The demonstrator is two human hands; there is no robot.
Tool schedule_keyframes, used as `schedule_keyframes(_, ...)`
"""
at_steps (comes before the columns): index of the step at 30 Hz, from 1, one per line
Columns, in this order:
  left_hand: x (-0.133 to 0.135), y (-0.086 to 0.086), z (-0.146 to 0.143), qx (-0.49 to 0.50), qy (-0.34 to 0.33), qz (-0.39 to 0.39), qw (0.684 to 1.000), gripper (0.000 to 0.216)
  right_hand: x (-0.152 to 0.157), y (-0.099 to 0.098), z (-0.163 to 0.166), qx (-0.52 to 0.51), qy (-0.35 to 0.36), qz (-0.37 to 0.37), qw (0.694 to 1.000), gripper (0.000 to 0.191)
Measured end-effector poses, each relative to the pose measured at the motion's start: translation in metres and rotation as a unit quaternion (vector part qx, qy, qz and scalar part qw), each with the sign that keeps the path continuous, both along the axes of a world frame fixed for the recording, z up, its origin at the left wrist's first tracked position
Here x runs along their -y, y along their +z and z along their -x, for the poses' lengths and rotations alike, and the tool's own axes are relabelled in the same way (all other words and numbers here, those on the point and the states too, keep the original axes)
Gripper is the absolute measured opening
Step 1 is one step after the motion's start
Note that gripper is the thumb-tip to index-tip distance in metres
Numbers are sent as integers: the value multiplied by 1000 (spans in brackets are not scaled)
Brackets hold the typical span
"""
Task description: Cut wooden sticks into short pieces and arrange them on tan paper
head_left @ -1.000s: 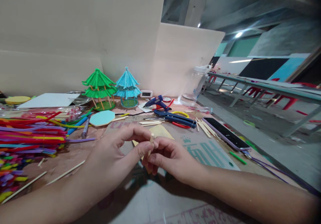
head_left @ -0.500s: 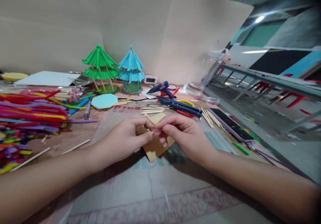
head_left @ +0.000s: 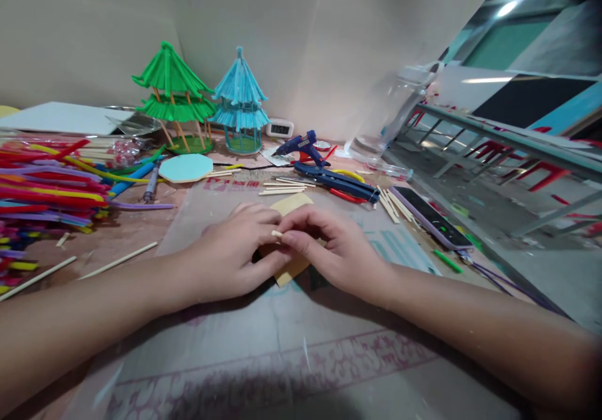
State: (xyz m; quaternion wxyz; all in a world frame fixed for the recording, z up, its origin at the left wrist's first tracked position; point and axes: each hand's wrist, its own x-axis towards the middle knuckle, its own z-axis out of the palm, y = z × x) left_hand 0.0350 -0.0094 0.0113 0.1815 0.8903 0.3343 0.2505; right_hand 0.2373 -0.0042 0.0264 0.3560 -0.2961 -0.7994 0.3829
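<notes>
Both hands meet over the middle of the plastic-covered mat. Between thumb and forefinger, my right hand (head_left: 345, 247) pinches a short wooden stick (head_left: 277, 234), its pale end showing. My left hand (head_left: 239, 251) is closed on a tan, slightly curved sheet (head_left: 291, 273) that looks like sandpaper; its fingertips are partly hidden, with the thumb tip close to the right fingers. Several thin wooden sticks (head_left: 285, 187) lie just beyond the hands. More sticks (head_left: 394, 205) rest to the right, beside a dark blue long-handled tool (head_left: 336, 182).
Behind stand a green pavilion model (head_left: 174, 103) and a blue one (head_left: 241, 110), with a small digital clock (head_left: 279, 128), a glue gun (head_left: 301, 146) and a clear jug (head_left: 383, 119). Colourful pipe cleaners (head_left: 47, 188) are piled left, near a light-blue octagon (head_left: 186, 167). A phone (head_left: 430, 216) lies right.
The stick has turned, and its end now shows between the right thumb and forefinger. My left hand has flattened a little over the tan sheet, which looks more curved. The view has tilted down slightly.
</notes>
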Motion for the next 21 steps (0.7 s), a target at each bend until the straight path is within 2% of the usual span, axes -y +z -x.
schedule_keyframes(5,-5,-3,2,19,6,1,1000,25,-1,-5,-1,40,11,-24,999,4)
schedule_keyframes(8,-4,0,2,48,26,-4,999,22,1,-3,-2,6,-2,-20,1000,10)
schedule_keyframes(10,-4,4,2,63,53,-8,997,24,0,-2,-3,-70,-24,43,996,17)
schedule_keyframes(12,-4,7,2,73,67,-14,995,26,-5,-2,-3,-145,-30,137,979,26)
schedule_keyframes(15,-5,10,1,86,42,16,995,28,-13,-6,-2,-196,-5,243,950,32)
schedule_keyframes(18,-6,13,1,101,15,67,992,25,-17,-10,-1,-182,24,296,937,37)
schedule_keyframes(21,-14,19,7,72,-15,74,995,29,-15,-11,0,-181,46,319,929,38)
